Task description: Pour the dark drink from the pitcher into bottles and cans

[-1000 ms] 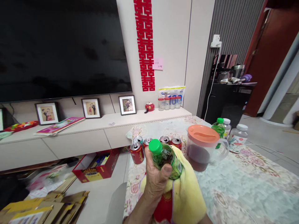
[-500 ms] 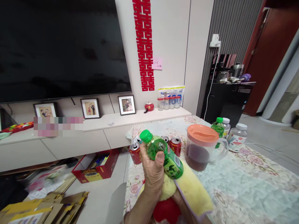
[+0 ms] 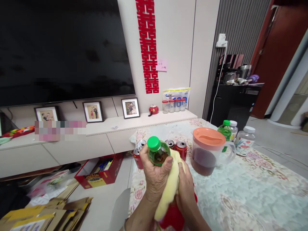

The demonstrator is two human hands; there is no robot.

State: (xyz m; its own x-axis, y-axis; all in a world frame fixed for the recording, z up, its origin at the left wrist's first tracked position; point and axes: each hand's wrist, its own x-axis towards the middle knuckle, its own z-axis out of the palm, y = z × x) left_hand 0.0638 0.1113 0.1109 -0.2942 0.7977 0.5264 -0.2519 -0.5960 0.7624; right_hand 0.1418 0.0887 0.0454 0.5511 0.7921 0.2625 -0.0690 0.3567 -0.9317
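A green plastic bottle (image 3: pixel 160 155) with a bright green cap tilts toward me, held near its top by my left hand (image 3: pixel 154 175), fingers wrapped round it. My right hand (image 3: pixel 185 183) grips a pale yellow cloth (image 3: pixel 169 187) and presses it along the bottle's right side. The bottle's lower part is hidden behind the cloth and hands. Just behind the bottle stand red drink cans (image 3: pixel 181 149), and another red can (image 3: pixel 138 158) is left of my left hand.
A pitcher (image 3: pixel 204 158) with an orange lid and dark liquid stands right of my hands on the flowered tablecloth (image 3: pixel 255 186). Beyond it are a second green bottle (image 3: pixel 225 131) and a clear jar (image 3: pixel 244 141). A red box (image 3: pixel 101 175) and flattened cardboard (image 3: pixel 55 213) lie on the floor.
The bottle has turned from slanting right to pointing its cap toward me. My right hand has come up with the cloth, from below the bottle to its right side.
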